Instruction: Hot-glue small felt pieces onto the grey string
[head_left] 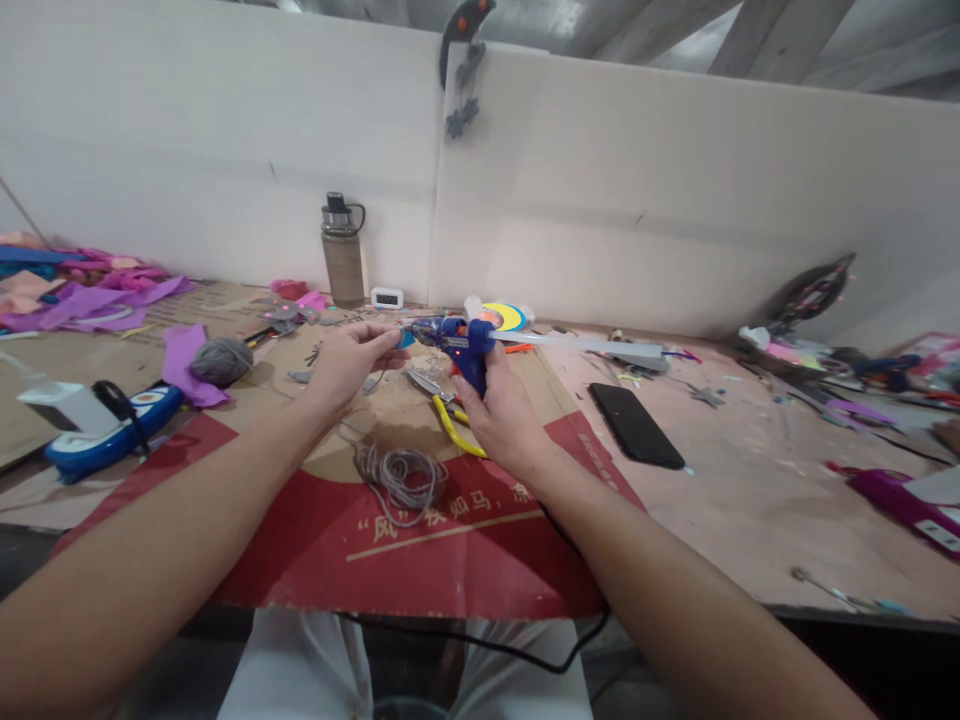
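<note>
My right hand [504, 408] is wrapped round the handle of a blue hot glue gun [472, 358], its nozzle pointing left. A long translucent glue stick [577, 345] juts out of the gun's back. Just off the nozzle, my left hand [351, 358] pinches a small blue piece [406, 339]; its exact kind is too small to tell. Below the hands lie pliers with yellow handles [452, 428], jaws toward the back. A loose coil of grey yarn [405, 482] rests nearer to me on the red and brown cardboard [480, 560].
A ball of grey yarn [222, 360] and a blue power strip [112, 435] sit at left, near purple scraps [184, 360]. Behind stand a bottle [343, 255] and a small clock [387, 298]. A black phone [636, 425] lies right. The gun's cable [525, 655] hangs over the front edge.
</note>
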